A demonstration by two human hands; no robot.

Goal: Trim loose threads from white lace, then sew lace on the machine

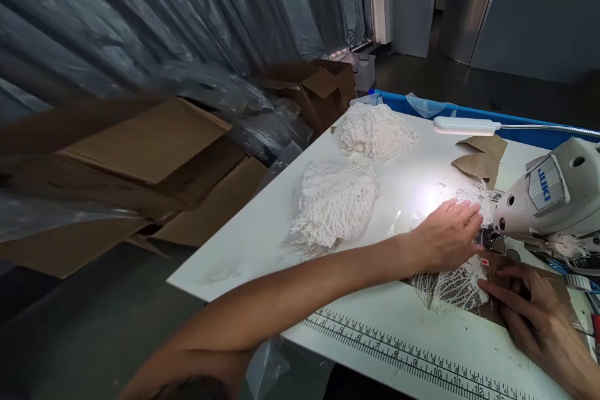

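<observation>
My left hand lies flat over white lace fabric beside the sewing machine. Its fingers are stretched out close to the needle area, which is partly hidden. My right hand is at the lower right, fingers apart, with one fingertip touching the lace's right edge. Beneath that hand is a brown sheet on the table. More of the lace spreads out beyond my left hand, toward the machine head.
Two piles of white lace, a nearer pile and a farther pile, rest on the white table. A lamp hangs above brown pieces. A printed ruler runs along the front edge. Cardboard boxes stand at left.
</observation>
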